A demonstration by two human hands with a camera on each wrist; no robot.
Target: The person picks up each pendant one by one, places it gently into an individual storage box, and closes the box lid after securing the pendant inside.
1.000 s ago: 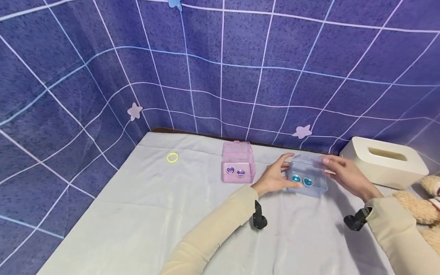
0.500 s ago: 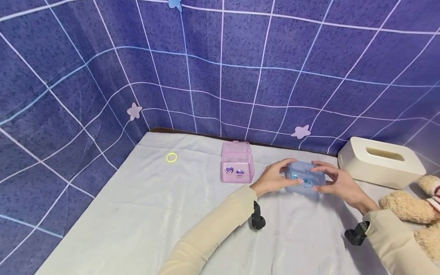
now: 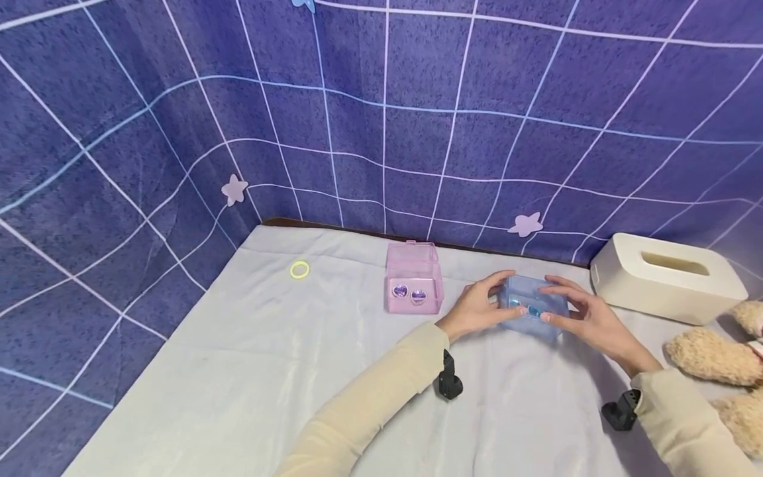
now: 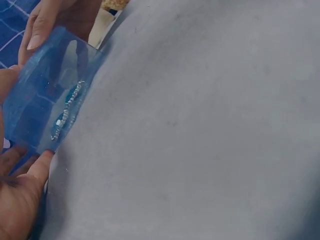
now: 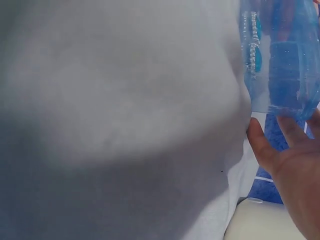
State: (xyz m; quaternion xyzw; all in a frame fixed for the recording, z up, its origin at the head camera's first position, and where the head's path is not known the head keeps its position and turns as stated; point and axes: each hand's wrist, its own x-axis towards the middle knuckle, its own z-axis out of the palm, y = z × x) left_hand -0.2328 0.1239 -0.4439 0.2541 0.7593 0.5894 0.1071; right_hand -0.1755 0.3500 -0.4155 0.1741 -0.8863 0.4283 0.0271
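A clear blue plastic box [image 3: 533, 324] sits on the white cloth with its lid down. Two blue gems with sparkly rims [image 5: 255, 55] show through its wall. My left hand [image 3: 473, 308] holds the box's left side, thumb across the front and fingers behind. On the other side my right hand [image 3: 602, 324] grips the box, its thumb at the front and its fingers toward the back. Left of them stands a clear pink box [image 3: 411, 305], lid raised, with two purple heart-like gems [image 3: 400, 291] inside.
A yellow ring [image 3: 300, 269] lies on the cloth at the back left. At the back right stands a cream tissue box [image 3: 667, 278], with a tan plush toy [image 3: 712, 358] in front of it. A blue grid-patterned curtain [image 3: 357, 132] hangs behind the table.
The blue box's raised lid has come down. My right hand has moved from the lid to the box's right side, thumb now at the front. My left hand has stayed on the box.
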